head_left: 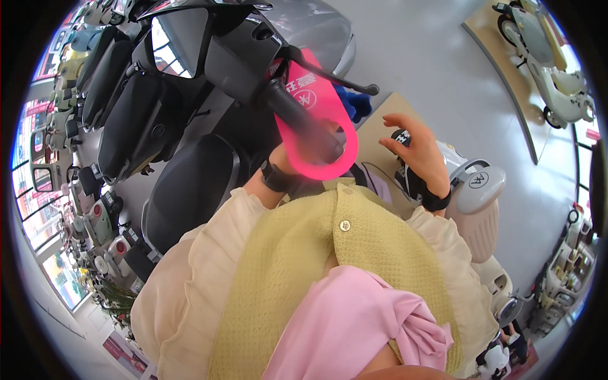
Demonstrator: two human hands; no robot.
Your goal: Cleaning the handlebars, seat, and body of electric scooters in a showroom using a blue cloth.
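A bright pink hang tag (pixel 320 88) with a large oval loop hangs on the black handlebar grip (pixel 294 114) of a scooter. The grip's end passes in front of the loop. My left hand (pixel 283 158), with a dark band at its wrist, is behind the tag; most of its fingers are hidden. To the right of the tag, apart from it, my right hand (pixel 415 149) is raised with thumb and fingers apart and nothing between them. A black brake lever (pixel 342 79) sticks out above the tag. Something blue (pixel 358 104) shows behind the tag.
The scooter's mirror (pixel 177 41) rises at upper left, near its black seat (pixel 190 183). Other black seats (pixel 136 126) stand close at left. A pale scooter (pixel 478 190) is right of my right hand. Another scooter (pixel 538 57) stands on a platform (pixel 500 63) at far right.
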